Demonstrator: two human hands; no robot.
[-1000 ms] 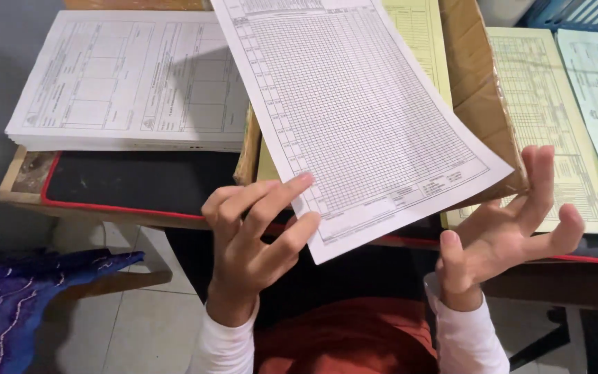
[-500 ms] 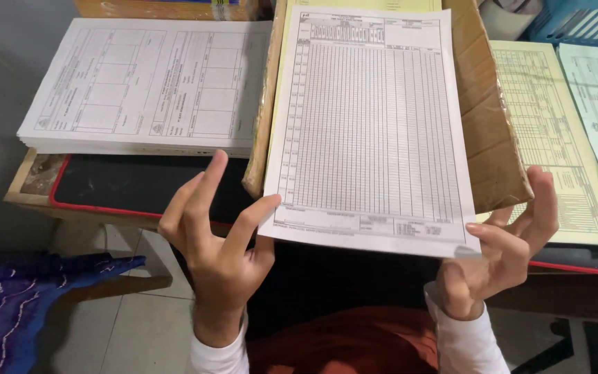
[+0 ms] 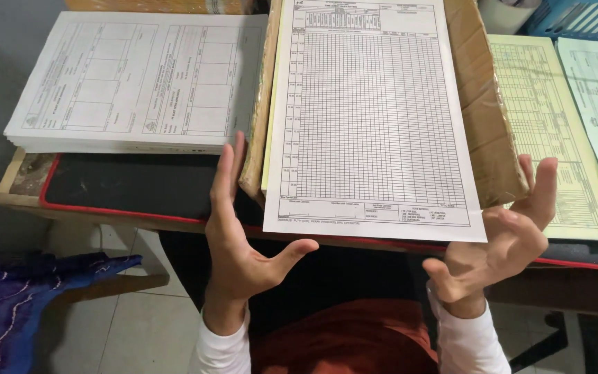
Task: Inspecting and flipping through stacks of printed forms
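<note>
While both hands hang spread and holding nothing at the desk's (image 3: pixel 126 185) near edge, a cardboard box (image 3: pixel 482 114) lies across that edge between a white paper stack (image 3: pixel 133 83) toward the left corner and yellow forms (image 3: pixel 555 131) toward the right. A white gridded sheet (image 3: pixel 375 118) lies on the box, its bottom edge overhanging. The left hand (image 3: pixel 240 242) flanks its lower left corner, the right hand (image 3: pixel 506 246) its lower right.

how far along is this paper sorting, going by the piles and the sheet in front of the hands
Looks done: a thick white stack lies squared at left, and yellow forms lie flat at right. In hand: a white gridded sheet rests over the cardboard box, with the left hand and right hand open at its bottom edge. What remains can't be judged.
</note>
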